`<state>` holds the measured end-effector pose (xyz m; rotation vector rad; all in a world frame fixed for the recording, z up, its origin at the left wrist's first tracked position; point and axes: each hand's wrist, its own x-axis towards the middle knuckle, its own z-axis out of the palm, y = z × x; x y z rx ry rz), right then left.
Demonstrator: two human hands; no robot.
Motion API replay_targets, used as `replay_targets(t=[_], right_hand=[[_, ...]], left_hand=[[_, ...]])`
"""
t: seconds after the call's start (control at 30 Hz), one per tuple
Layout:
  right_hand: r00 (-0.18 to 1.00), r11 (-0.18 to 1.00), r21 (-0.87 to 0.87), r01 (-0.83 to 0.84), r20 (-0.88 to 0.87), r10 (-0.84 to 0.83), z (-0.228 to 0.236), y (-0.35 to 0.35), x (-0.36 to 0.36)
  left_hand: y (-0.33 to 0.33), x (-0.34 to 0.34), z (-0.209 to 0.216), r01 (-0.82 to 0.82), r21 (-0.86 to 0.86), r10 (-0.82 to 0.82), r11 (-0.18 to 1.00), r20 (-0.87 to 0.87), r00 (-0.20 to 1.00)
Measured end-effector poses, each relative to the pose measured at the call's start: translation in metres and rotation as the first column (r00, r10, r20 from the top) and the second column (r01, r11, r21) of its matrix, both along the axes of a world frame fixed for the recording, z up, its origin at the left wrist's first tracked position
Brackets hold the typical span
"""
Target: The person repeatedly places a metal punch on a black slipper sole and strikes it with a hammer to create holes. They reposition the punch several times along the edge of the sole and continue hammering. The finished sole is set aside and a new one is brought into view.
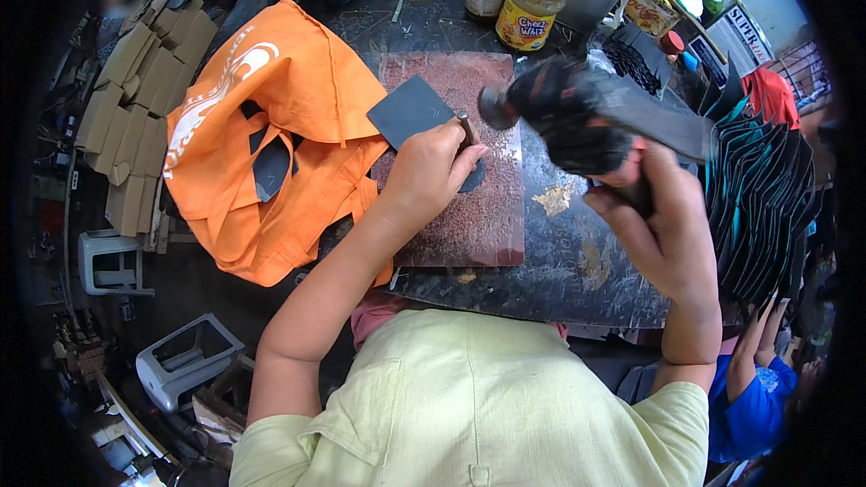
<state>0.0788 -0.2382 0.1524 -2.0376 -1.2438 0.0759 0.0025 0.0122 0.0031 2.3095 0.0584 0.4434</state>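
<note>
My left hand point(424, 171) is closed around a short metal punch point(465, 126), its top end showing above my fingers. The punch stands over a flat dark square piece point(408, 111), which lies on a worn reddish-brown board point(469, 239). Part of that piece is hidden under my hand. My right hand point(672, 225) grips a hammer point(564, 117), raised to the right of the punch and smeared by motion. Black wrapping with reddish patches covers the hammer's middle; its round striking face points toward the punch, apart from it.
An orange cloth bag point(307, 81) with dark pieces inside lies left of the board. Two yellow-lidded jars point(532, 9) stand behind it. Stacked dark sheets point(758, 198) hang at the right edge, near a person in blue point(753, 406). Cardboard boxes point(135, 117) and stools point(185, 361) are at left.
</note>
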Motion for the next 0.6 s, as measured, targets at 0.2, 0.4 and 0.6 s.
replay_targets(t=[0.2, 0.4, 0.6], right_hand=[[0.968, 0.909, 0.415, -0.046, -0.205, 0.143, -0.031, 0.006, -0.002], [0.996, 0.962, -0.271, -0.040, 0.071, 0.062, -0.024, 0.009, 0.009], [0.995, 1.000, 0.029, 0.009, 0.104, -0.012, -0.004, 0.004, 0.004]], left_hand=[[-0.004, 0.002, -0.004, 0.033, 0.021, -0.035, 0.999, 0.106, 0.994], [-0.007, -0.004, -0.003, -0.004, 0.148, -0.011, 0.989, 0.100, 0.995], [-0.003, -0.002, 0.000, 0.020, -0.057, -0.020, 0.998, 0.001, 1.000]])
